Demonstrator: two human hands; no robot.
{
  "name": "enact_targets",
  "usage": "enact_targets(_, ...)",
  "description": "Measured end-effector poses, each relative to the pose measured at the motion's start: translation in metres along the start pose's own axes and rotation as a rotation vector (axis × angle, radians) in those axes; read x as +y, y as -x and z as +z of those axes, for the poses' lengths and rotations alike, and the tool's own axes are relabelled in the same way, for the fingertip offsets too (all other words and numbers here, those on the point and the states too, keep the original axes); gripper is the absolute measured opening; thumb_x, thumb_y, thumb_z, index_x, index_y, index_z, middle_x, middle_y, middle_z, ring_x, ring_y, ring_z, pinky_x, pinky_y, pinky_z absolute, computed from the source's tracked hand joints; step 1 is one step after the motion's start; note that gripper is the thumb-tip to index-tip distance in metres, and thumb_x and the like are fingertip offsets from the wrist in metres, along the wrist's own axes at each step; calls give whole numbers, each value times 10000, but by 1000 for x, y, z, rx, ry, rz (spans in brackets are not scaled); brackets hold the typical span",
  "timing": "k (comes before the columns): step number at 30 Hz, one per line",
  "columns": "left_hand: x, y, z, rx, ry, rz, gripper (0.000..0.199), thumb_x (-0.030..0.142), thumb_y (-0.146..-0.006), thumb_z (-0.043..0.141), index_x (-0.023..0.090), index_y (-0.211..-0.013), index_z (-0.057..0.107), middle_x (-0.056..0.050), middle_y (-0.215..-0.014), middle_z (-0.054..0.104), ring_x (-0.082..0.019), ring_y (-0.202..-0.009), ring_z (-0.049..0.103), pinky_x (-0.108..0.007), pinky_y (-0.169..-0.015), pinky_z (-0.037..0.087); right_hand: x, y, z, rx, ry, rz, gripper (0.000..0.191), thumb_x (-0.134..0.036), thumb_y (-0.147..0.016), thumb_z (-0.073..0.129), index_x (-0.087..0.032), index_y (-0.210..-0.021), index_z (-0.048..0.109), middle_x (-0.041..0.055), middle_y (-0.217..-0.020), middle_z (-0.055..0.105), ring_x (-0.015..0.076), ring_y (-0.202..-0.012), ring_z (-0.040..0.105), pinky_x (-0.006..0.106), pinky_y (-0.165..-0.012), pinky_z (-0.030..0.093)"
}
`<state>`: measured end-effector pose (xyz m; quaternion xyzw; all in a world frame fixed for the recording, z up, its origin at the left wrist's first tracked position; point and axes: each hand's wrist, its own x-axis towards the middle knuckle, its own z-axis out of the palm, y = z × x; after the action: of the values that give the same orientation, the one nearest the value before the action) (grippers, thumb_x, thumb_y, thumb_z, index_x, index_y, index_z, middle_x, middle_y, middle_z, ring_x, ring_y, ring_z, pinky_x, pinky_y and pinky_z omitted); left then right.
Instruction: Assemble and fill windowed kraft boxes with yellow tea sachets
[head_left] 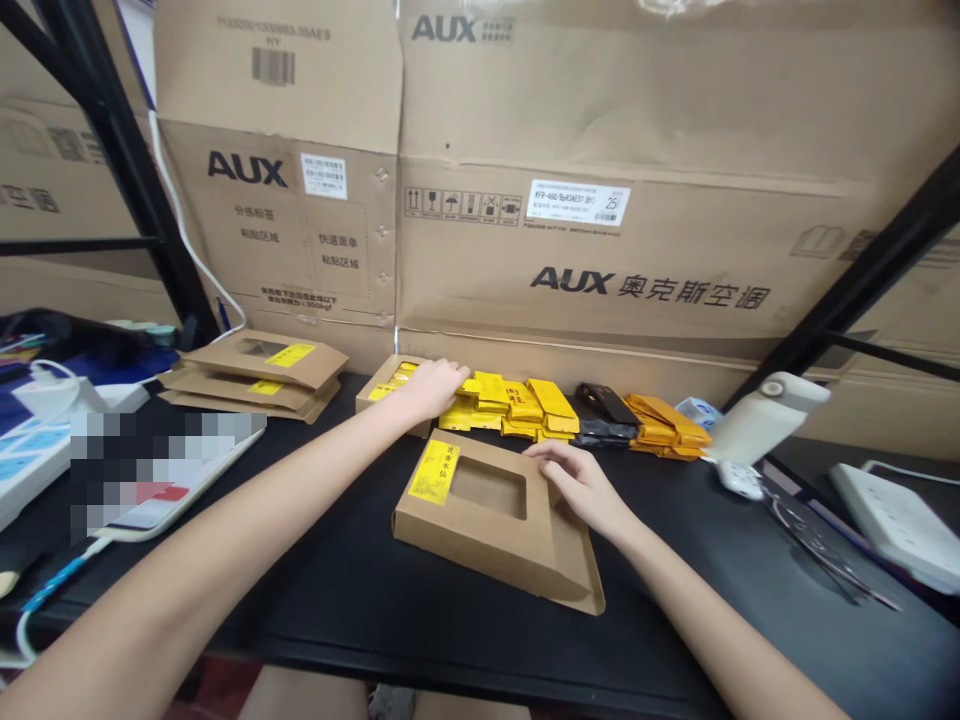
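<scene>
A brown cardboard box [487,545] with a cut-out window and a yellow label lies in front of me, its flap open at the right end. My right hand [577,485] rests at its right side, fingers curled on the edge by the flap. Farther back, my left hand [435,388] reaches to the yellow packets [517,402], its fingers closed at their left end; what sits between the fingertips is hidden. Beside that hand stands another brown box [382,385] with yellow showing at its window.
Flattish brown boxes [262,372] are stacked at the left. Black packets [604,415] and orange packets [667,425] continue the row. At the right are a white bottle [776,410], glasses [817,550] and a power strip [900,520]. A phone [180,500] lies left; large cardboard sheets [637,120] stand behind.
</scene>
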<state>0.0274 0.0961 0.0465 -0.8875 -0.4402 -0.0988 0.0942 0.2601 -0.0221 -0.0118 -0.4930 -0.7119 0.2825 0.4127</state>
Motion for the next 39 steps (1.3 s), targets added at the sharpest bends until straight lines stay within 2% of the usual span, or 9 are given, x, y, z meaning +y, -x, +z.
enact_targets(5,-3,22,-15,159,9,-95,260,175,-900,404,106,-1096,560,-191,-1079,649,-325,-1055,595,-463,-892,451,1,0,2,19,-28,4,182,-306,-803,554,-200,-903,663,75,-915,730,241,-867,684,382,-797,532)
enact_targets(10,18,53,-19,507,499,-98,323,374,-960,399,141,-1144,528,-127,-1085,666,-247,-1020,615,-394,-904,476,4,1,6,135,-88,12,337,-385,-800,647,-219,-1086,581,130,-1180,663,239,-976,656,399,-828,537)
enact_targets(12,33,61,-14,444,735,-27,402,417,-974,361,147,-1242,490,-127,-1182,652,-233,-1083,610,-385,-940,481,5,0,8,179,-147,-6,482,-421,-777,692,-242,-1191,521,135,-1277,613,243,-1070,631,398,-861,534)
enact_targets(15,53,68,-5,223,910,67,512,465,-974,332,152,-1368,424,-138,-1354,569,-251,-1242,541,-416,-1033,447,3,-1,7,236,-271,-39,583,-484,-730,736,-264,-1219,509,108,-1270,632,246,-1143,612,403,-940,508)
enact_targets(19,65,71,-1,32,878,122,531,495,-964,329,162,-1355,464,-131,-1363,568,-279,-1245,543,-431,-1027,453,-3,-1,1,251,-317,72,394,-547,-786,662,-243,-1034,626,74,-1069,730,233,-991,682,393,-911,521)
enact_targets(25,65,71,0,24,818,147,486,447,-972,327,155,-1327,483,-131,-1368,560,-266,-1258,528,-415,-1052,426,-9,-3,-2,224,-522,176,387,-441,-611,835,-256,-902,658,30,-971,761,230,-913,712,397,-901,543)
enact_targets(30,56,68,9,-63,528,172,542,541,-895,463,141,-1253,533,-155,-1340,575,-320,-1227,543,-443,-1006,448,-9,-9,-13,329,-608,223,333,-399,-650,800,-248,-924,685,46,-1078,743,242,-1012,688,363,-829,579)
enact_targets(32,50,67,11,-95,426,149,539,523,-884,487,133,-1251,539,-161,-1326,584,-330,-1212,552,-442,-995,452,-5,-12,-19,449,-600,268,244,-373,-680,768,-247,-868,678,35,-1022,752,226,-984,695,314,-756,594)
enact_targets(39,40,66,10,-62,417,23,385,312,-910,444,112,-1215,568,-157,-1257,632,-306,-1141,603,-432,-970,468,11,-16,-36,558,-472,423,110,-283,-688,724,-244,-733,632,36,-761,734,190,-650,691,236,-387,529)
